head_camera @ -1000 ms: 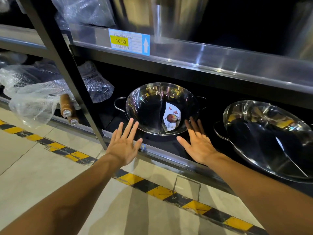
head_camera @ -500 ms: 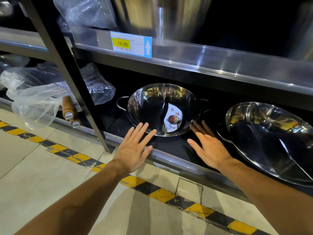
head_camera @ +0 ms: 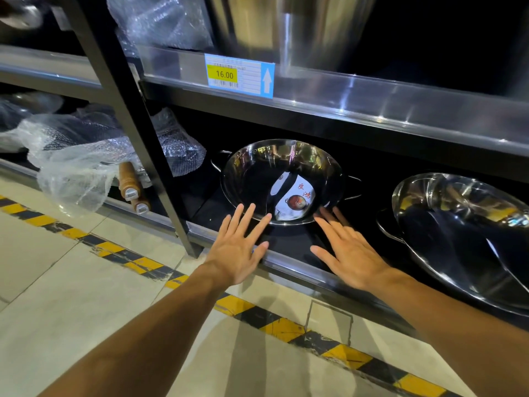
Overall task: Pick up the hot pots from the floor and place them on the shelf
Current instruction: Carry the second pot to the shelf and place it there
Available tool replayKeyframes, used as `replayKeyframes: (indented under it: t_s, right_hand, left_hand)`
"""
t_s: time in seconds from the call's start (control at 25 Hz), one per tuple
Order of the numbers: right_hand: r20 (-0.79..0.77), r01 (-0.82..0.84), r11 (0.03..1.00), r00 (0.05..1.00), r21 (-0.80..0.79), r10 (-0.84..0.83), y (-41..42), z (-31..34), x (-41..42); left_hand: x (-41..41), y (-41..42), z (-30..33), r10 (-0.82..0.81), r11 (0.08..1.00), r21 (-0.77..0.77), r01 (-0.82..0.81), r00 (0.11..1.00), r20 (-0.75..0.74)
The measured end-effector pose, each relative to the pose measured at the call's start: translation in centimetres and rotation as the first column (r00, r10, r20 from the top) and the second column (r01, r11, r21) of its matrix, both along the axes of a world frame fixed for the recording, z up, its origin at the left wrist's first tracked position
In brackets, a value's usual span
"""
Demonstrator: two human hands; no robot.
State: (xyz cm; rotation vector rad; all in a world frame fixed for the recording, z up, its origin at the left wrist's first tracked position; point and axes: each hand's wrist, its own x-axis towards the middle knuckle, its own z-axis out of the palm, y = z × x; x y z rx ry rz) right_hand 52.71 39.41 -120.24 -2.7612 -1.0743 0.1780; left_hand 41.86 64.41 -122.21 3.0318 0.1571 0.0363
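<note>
Left hand [head_camera: 237, 249] and right hand [head_camera: 347, 253]: both flat, fingers spread, holding nothing, at the front lip of the bottom shelf [head_camera: 289, 263]; fingertips just short of the near rim of 1 steel hot pot [head_camera: 282, 181] standing on that shelf, paper label [head_camera: 294, 200] inside. A 2nd hot pot [head_camera: 463, 227] sits to its right; a price tag [head_camera: 239, 75] reading 16.00 hangs on the shelf above.

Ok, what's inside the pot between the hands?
The pot holds a curved divider and a paper label printed with red characters and a pot picture. The divider hides part of the label.
</note>
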Motion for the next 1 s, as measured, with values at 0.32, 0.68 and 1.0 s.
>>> replayKeyframes:
  t_s: [0.32, 0.68, 1.0]
  right_hand:
    - [-0.082, 0.082, 0.997, 0.993, -0.009, -0.083, 1.6, 1.3, -0.1]
    - [-0.157, -0.026, 1.000, 0.987, -0.009, 0.024, -4.2, 3.8, -0.6]
    - [0.034, 0.160, 0.986, 0.986, 0.051, -0.161, -17.9, 5.9, 0.5]
  left_hand:
    - [0.6, -0.6, 0.9, 0.025, 1.000, -0.003, -0.025, 0.995, -0.098]
    - [0.7, -4.3, 2.5, -0.139, 0.982, 0.119, 0.149, 0.987, -0.085]
    - [5.2, -19.3, 3.1, -0.416, 0.904, 0.150, 0.401, 0.906, 0.082]
